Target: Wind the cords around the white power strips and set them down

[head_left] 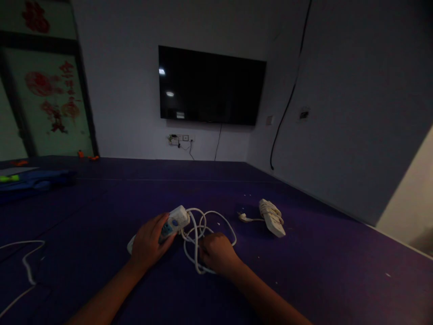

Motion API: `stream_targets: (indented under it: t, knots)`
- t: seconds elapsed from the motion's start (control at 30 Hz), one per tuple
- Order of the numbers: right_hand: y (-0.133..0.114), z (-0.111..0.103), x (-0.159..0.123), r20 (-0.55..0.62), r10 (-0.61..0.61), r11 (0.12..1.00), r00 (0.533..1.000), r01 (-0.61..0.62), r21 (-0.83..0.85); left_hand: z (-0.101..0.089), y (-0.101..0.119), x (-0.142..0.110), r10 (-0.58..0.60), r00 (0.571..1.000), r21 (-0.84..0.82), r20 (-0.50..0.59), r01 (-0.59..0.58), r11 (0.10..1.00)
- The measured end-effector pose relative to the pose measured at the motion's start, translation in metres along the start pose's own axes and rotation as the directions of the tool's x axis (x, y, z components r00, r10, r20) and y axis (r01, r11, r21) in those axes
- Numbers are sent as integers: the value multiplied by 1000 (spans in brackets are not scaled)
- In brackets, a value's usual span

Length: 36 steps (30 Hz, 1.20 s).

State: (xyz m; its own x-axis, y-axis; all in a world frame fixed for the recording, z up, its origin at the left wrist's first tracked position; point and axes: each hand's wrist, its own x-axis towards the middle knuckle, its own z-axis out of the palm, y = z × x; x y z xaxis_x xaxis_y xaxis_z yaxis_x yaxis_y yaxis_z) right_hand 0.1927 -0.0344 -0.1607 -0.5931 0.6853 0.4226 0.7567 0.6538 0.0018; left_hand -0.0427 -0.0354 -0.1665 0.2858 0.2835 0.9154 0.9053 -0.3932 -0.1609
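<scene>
My left hand [149, 241] is wrapped round a white power strip [179, 216] with blue socket faces, its thumb and fingers on either side. From the strip's far end runs a white cord [233, 230], lying in several loose, tangled loops. My right hand [218, 253] is closed among these loops, knuckles up. Its fingertips are hidden, but they appear to pinch part of the cord. Off to the right lies a second white power strip [277, 228] with its cord wound round it, and its plug [243, 217] sticks out to the left.
A loose white cable [29, 268] crosses the purple surface [304, 271] at the left. Blue cloth-like items [43, 178] lie farther back there. A black cable [287, 106] hangs down the right wall, and a television [211, 85] is on the far wall.
</scene>
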Motion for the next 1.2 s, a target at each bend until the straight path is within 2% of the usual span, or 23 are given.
stream_targets:
  t: [0.2,0.37,0.47,0.57,0.73,0.83,1.0,1.2]
  knots:
    - [4,9,-1,0,97,993,995,-97,64,1,-1,0,-43,998,-22,45,44,999]
    - [7,9,-2,-131,142,977,981,-118,176,0,0,2,-56,997,-10,46,57,998]
    - [7,9,-3,-265,171,972,949,-118,205,0,0,2,-73,996,2,47,73,997]
    - [8,9,-4,-403,178,967,898,-83,242,1,-1,1,-106,993,31,56,105,994]
    - [11,7,-5,-515,212,957,830,-71,280,2,-7,2,-198,979,88,43,193,977]
    - [15,6,-5,-546,283,939,789,-111,326,3,-12,2,-255,966,116,39,250,961]
    - [30,9,-5,-525,505,846,685,-270,460,2,-17,3,-330,944,163,-9,327,931]
    - [50,12,-5,-453,596,780,664,-344,522,3,-19,2,-325,945,101,-25,326,940]
